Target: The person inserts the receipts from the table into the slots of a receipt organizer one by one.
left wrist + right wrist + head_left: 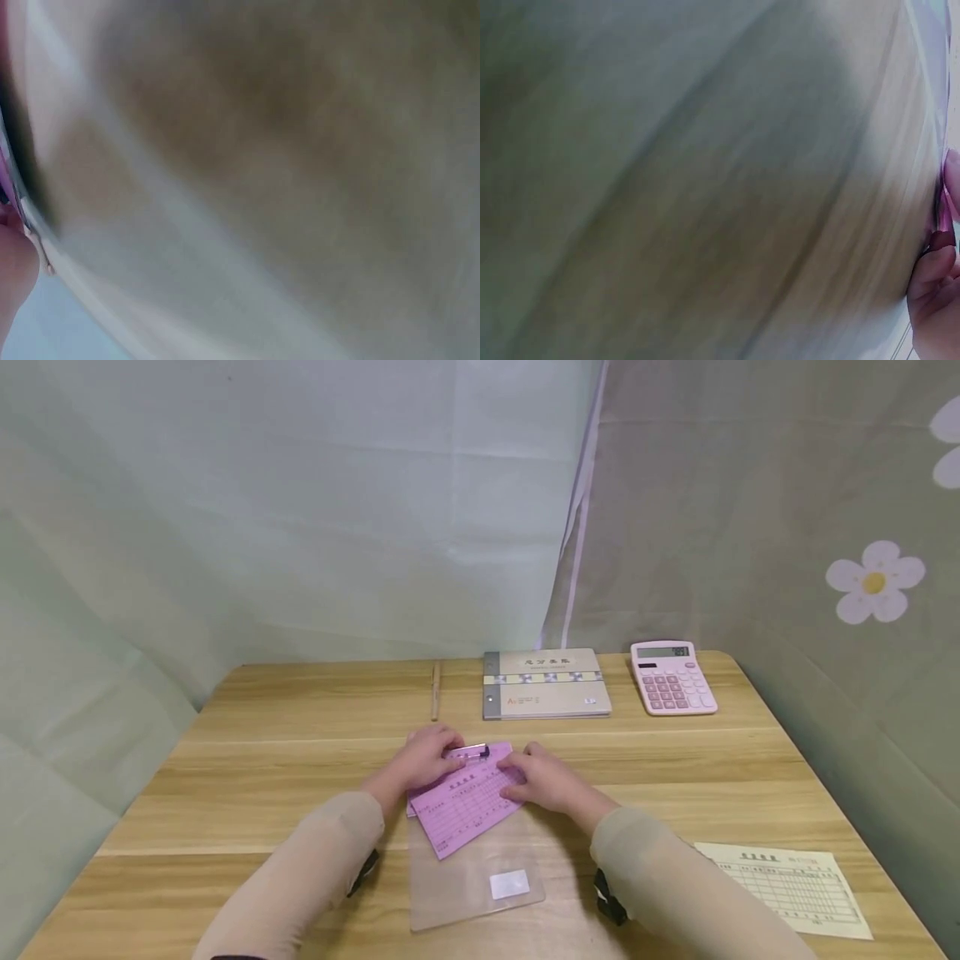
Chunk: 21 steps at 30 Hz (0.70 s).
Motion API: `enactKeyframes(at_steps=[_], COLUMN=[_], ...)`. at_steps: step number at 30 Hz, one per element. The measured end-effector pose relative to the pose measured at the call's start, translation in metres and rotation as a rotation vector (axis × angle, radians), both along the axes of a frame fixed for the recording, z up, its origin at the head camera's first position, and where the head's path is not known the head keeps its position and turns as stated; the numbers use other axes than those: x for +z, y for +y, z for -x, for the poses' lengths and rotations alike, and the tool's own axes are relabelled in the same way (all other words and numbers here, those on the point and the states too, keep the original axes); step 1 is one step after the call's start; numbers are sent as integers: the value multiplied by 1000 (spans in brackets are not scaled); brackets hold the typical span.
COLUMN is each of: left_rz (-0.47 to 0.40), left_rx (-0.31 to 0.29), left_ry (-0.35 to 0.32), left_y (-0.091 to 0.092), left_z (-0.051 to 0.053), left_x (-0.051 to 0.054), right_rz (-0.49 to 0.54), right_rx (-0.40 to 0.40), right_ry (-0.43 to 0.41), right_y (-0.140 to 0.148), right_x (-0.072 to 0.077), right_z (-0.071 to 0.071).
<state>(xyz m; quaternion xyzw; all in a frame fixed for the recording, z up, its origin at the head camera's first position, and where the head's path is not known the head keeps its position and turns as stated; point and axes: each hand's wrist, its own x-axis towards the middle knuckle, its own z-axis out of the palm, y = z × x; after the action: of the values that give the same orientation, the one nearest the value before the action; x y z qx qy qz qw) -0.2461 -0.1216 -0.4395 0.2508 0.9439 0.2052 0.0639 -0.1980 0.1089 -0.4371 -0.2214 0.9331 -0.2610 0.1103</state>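
A person's left hand [426,762] pinches the metal clip [472,750] atop a clear clipboard [450,893] while the right hand [546,779] grips a pink printed form [467,814] lying askew across the clipboard, a tilt that could leave it clamped crooked.

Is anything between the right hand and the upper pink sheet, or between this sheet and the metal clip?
Nothing visible separates the right hand from the upper pink sheet: the fingers hold its right end. Near the metal clip, the thumb of the left hand lies by the sheet's upper edge and may obstruct; nothing else visible does.
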Motion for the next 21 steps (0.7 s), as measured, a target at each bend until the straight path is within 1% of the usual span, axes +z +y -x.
enactKeyframes(at_steps=[5, 8, 12, 16, 19, 21], left_rz=[-16, -26, -26, -4, 6, 12], left_rx=[-1, 13, 30, 42, 34, 29], left_ry=[-59, -88, -105, -113, -110, -110], left_y=[-1, -2, -3, -1, 0, 1], left_z=[1, 1, 0, 0, 1, 1], left_x=[5, 7, 7, 7, 8, 9], right_rz=[-19, -39, -56, -72, -87, -91], right_rx=[-13, -33, -72, -118, -147, -151], right_ry=[30, 31, 12, 0, 3, 12], right_y=[-4, -8, -13, -16, -18, -19], right_x=[2, 3, 4, 4, 4, 4], right_z=[-3, -4, -4, -4, -4, -4])
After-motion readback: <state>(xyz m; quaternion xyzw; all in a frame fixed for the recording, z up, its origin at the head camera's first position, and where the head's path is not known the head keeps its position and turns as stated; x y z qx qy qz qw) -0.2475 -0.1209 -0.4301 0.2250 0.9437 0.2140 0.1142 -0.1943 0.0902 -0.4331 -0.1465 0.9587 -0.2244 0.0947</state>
